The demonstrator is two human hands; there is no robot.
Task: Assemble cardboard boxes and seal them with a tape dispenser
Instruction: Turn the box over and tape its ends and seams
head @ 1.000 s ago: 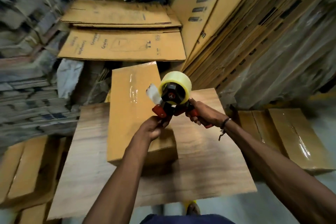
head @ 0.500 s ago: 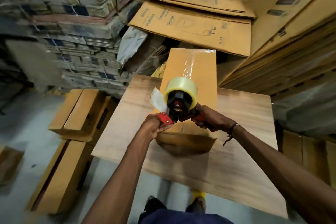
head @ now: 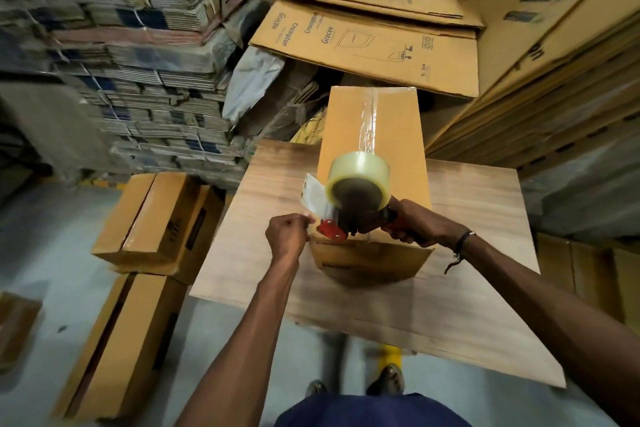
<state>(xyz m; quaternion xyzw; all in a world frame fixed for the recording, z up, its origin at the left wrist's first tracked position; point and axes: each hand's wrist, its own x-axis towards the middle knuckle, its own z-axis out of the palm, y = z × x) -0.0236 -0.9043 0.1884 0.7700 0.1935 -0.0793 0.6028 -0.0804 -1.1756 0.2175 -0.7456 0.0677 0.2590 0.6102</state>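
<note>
The head view shows, on the floor at the left, two assembled boxes (head: pixel 157 224) lying one beside the other, which I judge to be finished work. On the wooden worktop (head: pixel 485 204) in the middle a cardboard box (head: pixel 372 135) lies lengthwise away from the person, with a strip of clear tape (head: pixel 367 121) already run along its top seam from the far end toward the near edge. So the long seam looks mostly sealed; what seems left is to bring the tape over the near edge, cut it and press it down. The left hand (head: pixel 287 239) is curled with its fingertips pinched at the loose tab of tape by the red front of the tape dispenser (head: pixel 356 198), just beside the box's near left corner; motion blur hides exactly what it grips. The right hand (head: pixel 417 225) is clamped round the dispenser's handle, holding the tool over the box's near end.
</note>
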